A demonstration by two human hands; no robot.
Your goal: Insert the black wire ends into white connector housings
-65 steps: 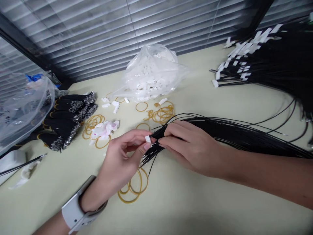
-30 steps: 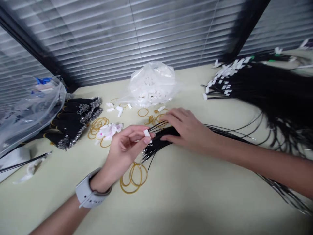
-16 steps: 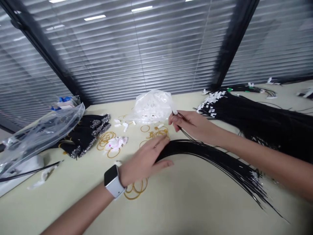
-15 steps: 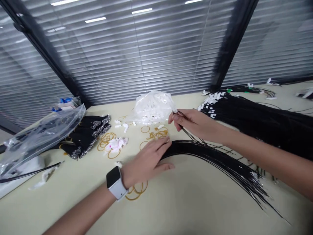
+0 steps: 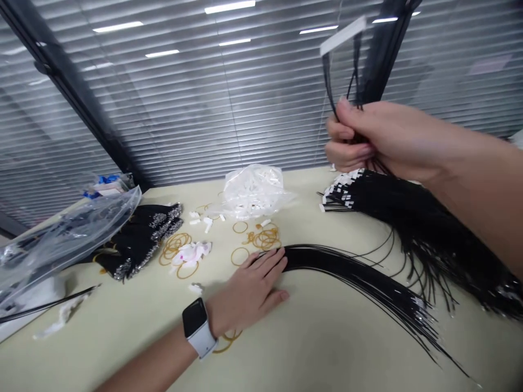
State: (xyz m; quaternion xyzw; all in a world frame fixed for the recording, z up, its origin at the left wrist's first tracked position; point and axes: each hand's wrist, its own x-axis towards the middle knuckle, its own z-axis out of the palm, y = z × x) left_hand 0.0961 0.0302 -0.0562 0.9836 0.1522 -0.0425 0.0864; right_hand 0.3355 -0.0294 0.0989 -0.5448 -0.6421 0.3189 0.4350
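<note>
1. At the far left, a clear bag (image 5: pixel 87 228) is cut off by the picture edge; its contents are hard to make out.
2. The left hand (image 5: pixel 249 291) lies palm down, the fingers extended and near together, the thumb apart. It covers one end of the black wire bundle (image 5: pixel 347 267), so this end is hidden. Yellow bands (image 5: pixel 223 345) are partly hidden by the wrist.
3. The bundle curves on the table (image 5: pixel 310 337) from the left hand toward the lower right.
4. The right hand (image 5: pixel 378 133) is raised above the table, fingers curled, pinching several black wires (image 5: pixel 328 81). The white connector (image 5: pixel 342 37) stands tilted above its fingers; the exact number of wires I cannot tell.
5. Behind the right forearm, a wire pile (image 5: pixel 392 201) is partly hidden.
</note>
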